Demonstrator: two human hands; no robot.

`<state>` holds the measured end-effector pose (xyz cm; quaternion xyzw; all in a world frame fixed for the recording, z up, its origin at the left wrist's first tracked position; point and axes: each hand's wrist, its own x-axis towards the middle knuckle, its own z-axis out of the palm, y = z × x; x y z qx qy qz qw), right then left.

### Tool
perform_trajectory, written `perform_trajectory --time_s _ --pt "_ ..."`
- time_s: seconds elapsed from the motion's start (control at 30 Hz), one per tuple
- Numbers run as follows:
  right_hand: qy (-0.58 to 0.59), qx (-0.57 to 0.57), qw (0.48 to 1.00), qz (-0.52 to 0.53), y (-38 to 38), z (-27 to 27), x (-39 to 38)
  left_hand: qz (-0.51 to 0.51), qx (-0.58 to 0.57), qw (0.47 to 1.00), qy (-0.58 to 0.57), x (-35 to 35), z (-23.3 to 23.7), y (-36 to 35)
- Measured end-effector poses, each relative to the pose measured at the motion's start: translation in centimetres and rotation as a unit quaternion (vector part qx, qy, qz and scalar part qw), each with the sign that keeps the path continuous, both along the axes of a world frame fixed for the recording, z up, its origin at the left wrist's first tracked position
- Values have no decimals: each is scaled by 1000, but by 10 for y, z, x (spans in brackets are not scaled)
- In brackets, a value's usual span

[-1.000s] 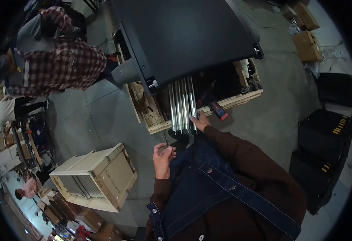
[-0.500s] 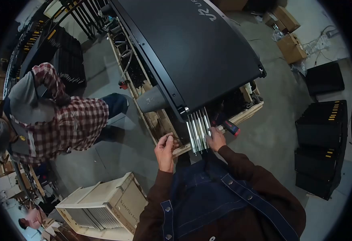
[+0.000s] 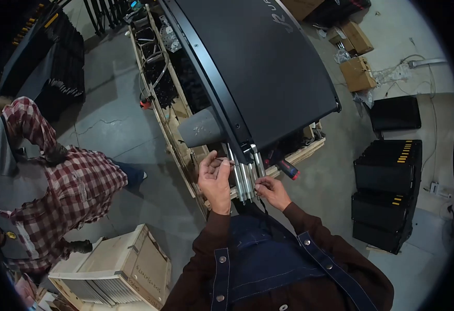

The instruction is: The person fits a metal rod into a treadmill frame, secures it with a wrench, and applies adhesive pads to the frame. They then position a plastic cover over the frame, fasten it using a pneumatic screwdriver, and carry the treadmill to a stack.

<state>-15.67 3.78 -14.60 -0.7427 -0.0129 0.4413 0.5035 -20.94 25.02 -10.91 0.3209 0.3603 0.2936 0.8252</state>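
Note:
Several silver metal tubes (image 3: 243, 181) lie side by side, sticking out toward me from under the front corner of a large black panel (image 3: 258, 67). My right hand (image 3: 273, 192) pinches the side of the rightmost tube between thumb and fingers. Left of the tubes, my left hand (image 3: 215, 181) is raised palm inward with its fingers curled toward the thumb. Whatever may lie in those fingers is too small to make out. A grey cylinder (image 3: 201, 128) sticks out from beneath the panel's left edge, just beyond my left hand.
The panel rests over a wooden crate (image 3: 177, 155) holding black parts. A red-and-black tool (image 3: 289, 169) lies at its right front. A person in a plaid shirt (image 3: 81, 181) stands at left, behind a wooden box (image 3: 128, 269). Black panels (image 3: 387, 176) are stacked at right.
My left hand has moved up and closer to the tubes. My right hand has shifted down along the rightmost tube. The person at left has moved, and my view has turned slightly.

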Motion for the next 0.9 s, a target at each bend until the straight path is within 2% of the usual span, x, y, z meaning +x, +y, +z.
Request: perform_trajectory --time_s 0.07,0.13,0.17,0.23,0.3,0.37,0.4,0.43,0.47,0.5,0.53,0.57,0.6,0.63,0.7,0.77,0.8,0.87,0.9 --pt "5 -7 1000 12 -1 -9 11 14 -32 999 1 -3 -8 0" --pt "8 -24 999 22 6 -7 24 -44 -100 994 12 -15 -34 -2" --pt "9 -37 999 9 10 -7 30 -62 -91 994 6 -25 -47 -2" --pt "15 -44 997 58 18 -8 41 -26 -105 994 26 -41 -66 -4" --pt "-31 -46 989 140 30 0 46 10 -109 991 75 -54 -86 0" --pt "-132 -50 966 218 69 52 40 37 -94 990 101 -66 -123 13" --pt "-200 -43 944 259 89 81 36 42 -108 986 123 -64 -121 30" --pt "-288 16 917 277 98 92 36 35 -91 989 112 -59 -127 48" --pt "-292 16 914 280 107 102 42 26 -75 992 102 -52 -133 68" --pt "-426 63 857 283 120 109 54 28 -50 997 51 -39 -169 85" --pt "-551 110 779 280 135 114 67 -10 -32 997 63 -20 -187 107" --pt "-595 83 760 247 153 115 81 -49 -13 996 76 1 -197 130" --pt "-637 57 739 212 172 113 96 -73 53 991 96 27 -191 151" --pt "-640 14 737 215 182 99 114 -96 119 982 115 57 -186 168" --pt "-642 -78 725 237 194 69 130 -130 238 960 76 114 -201 191" --pt "-637 -76 728 239 197 62 132 -115 477 859 147 159 -207 206" --pt "-631 -88 731 244 196 62 131 -163 493 822 234 176 -200 209" --pt "-621 -93 739 243 192 64 131 -191 460 773 394 206 -183 209" --pt "-620 -99 738 248 193 65 131 -223 406 776 428 220 -185 210"
